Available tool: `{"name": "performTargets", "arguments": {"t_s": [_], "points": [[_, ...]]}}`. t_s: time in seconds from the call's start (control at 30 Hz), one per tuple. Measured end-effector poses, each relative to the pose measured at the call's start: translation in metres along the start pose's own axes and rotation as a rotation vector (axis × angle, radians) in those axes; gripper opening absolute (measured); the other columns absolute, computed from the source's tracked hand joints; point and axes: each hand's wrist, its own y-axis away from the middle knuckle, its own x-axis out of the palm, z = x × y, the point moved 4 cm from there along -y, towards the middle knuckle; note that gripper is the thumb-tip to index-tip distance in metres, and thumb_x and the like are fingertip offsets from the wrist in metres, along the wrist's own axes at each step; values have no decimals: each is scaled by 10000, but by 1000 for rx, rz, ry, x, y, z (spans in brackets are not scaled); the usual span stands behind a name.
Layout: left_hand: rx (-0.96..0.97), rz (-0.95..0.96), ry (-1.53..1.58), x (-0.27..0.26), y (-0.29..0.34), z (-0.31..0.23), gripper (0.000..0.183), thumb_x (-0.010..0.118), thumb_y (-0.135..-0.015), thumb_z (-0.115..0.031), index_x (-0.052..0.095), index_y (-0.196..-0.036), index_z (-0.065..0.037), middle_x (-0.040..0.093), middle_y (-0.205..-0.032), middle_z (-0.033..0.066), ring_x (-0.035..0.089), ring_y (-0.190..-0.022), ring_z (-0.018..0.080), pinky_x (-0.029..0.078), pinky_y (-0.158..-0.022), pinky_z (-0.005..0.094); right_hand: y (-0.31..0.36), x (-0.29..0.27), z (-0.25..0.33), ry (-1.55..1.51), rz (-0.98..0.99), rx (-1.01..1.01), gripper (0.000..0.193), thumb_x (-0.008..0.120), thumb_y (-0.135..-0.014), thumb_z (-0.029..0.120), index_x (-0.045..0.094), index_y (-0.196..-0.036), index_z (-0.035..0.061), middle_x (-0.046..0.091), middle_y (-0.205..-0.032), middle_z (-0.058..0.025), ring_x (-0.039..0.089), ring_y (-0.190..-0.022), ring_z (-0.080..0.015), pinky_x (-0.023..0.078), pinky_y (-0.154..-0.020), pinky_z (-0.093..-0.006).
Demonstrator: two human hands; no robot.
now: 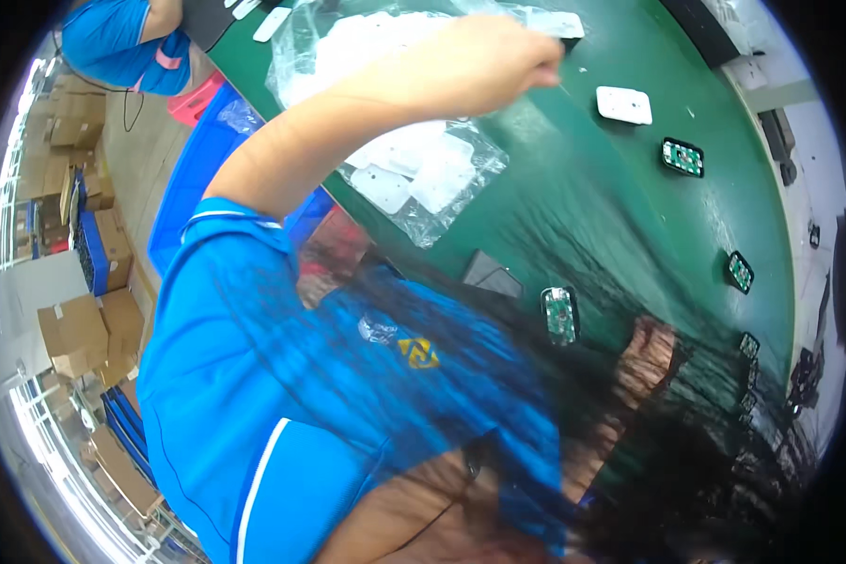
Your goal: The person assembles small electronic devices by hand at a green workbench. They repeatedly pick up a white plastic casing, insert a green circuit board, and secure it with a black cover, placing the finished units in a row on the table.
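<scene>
My left hand [503, 64] reaches over the green table at the top, its fingers curled together and somewhat blurred. What they hold, if anything, is hidden. Just beyond the fingers lies a white plastic cover [556, 25] with a dark edge. Under my left forearm is a pile of white plastic covers [442, 179] in a clear plastic bag [425, 224]. My right hand [652, 340] is low over the table at the right, mostly veiled by dark hair, so its fingers cannot be made out. A black housing with a green circuit board [560, 316] lies to its left.
More black housings with circuit boards [682, 157] line the table's right side, below a single white cover [624, 105]. A dark flat piece [493, 274] lies near my chest. At left are a blue bin [180, 202], cardboard boxes [73, 331] and another person's blue sleeve [103, 38].
</scene>
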Motion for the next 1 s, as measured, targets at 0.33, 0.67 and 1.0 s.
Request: {"name": "performTargets", "arguments": {"t_s": [0.33, 0.67, 1.0], "points": [[-102, -50, -349, 30, 81, 64, 306, 611, -787, -143, 570, -1086, -91, 593, -972, 49, 563, -921, 239, 487, -752, 348, -14, -17, 16, 169, 27, -286, 85, 629, -821, 62, 573, -868, 19, 547, -851, -93, 552, -753, -255, 447, -659, -368], [44, 191, -414, 43, 63, 41, 391, 555, -781, -65, 537, -1165, -136, 564, -879, 70, 612, -806, 242, 505, -674, 370, -15, -14, -4, -616, 112, 314, 63, 617, -863, 45, 584, -887, -3, 592, -773, -28, 548, -666, -87, 455, -629, -227], [108, -33, 712, 34, 49, -75, 331, 616, -805, -12, 577, -1127, -78, 574, -887, 116, 593, -787, 287, 490, -692, 345, -36, -35, 79, -1603, 200, 345, 84, 587, -879, 27, 542, -949, 19, 588, -844, -67, 532, -702, -107, 418, -647, -224]]}}
